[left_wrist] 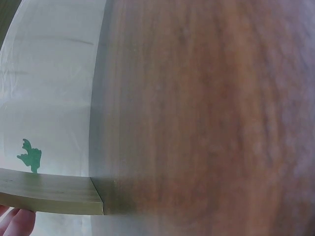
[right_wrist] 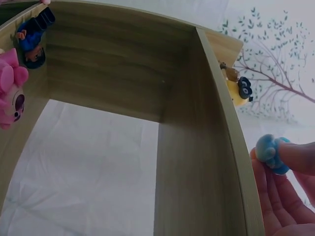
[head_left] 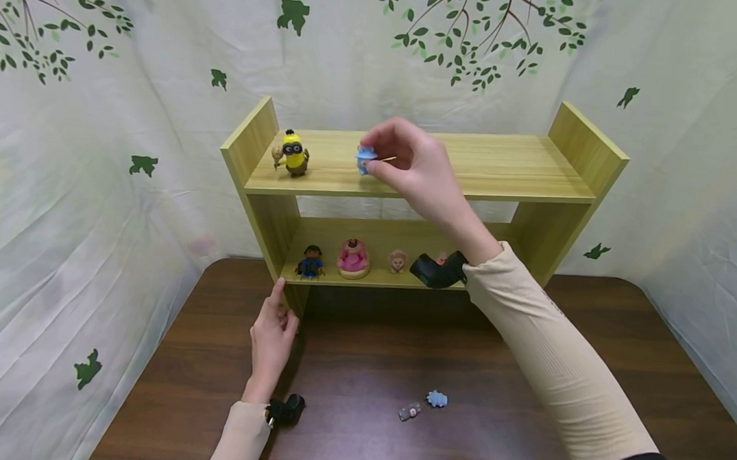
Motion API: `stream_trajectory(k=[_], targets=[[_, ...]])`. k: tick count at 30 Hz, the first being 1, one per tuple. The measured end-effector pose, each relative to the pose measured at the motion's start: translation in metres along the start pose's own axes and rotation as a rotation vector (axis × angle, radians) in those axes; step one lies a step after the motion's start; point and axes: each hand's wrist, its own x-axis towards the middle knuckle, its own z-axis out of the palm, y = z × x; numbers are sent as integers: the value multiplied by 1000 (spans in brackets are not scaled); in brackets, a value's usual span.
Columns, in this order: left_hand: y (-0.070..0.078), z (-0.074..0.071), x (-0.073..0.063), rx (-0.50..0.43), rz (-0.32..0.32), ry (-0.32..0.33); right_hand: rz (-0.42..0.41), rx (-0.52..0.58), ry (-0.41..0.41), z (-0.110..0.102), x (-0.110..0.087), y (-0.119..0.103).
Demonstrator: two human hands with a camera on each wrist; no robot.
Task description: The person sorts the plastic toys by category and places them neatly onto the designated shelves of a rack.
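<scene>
My right hand (head_left: pixel 409 156) pinches a small light-blue toy figurine (head_left: pixel 364 158) with a hat-like top, between thumb and fingers, close over the upper shelf board. In the right wrist view the same figurine (right_wrist: pixel 270 153) shows beside the board's front edge. To its left on that board stands a yellow-and-brown minion figurine (head_left: pixel 294 155). My left hand (head_left: pixel 271 342) is at the lower front of the wooden shelf's left side panel (head_left: pixel 260 218), index finger extended against it. Fingertips (left_wrist: pixel 22 222) show along that panel in the left wrist view.
On the lower board stand a blue-clothed figure (head_left: pixel 311 262), a pink bear figurine (head_left: pixel 353 259) and a small pale-pink figurine (head_left: pixel 397 261); another is partly hidden behind the right wrist camera (head_left: pixel 437 270). A light-blue piece (head_left: pixel 437 398) and a greyish figurine (head_left: pixel 409 411) lie on the brown table (head_left: pixel 350 366).
</scene>
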Motion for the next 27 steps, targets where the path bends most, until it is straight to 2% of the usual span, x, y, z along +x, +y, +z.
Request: stream_trajectory(k=[16, 27], targets=[[2, -2, -1, 2, -15, -9, 104, -141, -34, 3, 18, 0], [2, -3, -2, 3, -14, -6, 110, -213, -72, 8, 24, 2]])
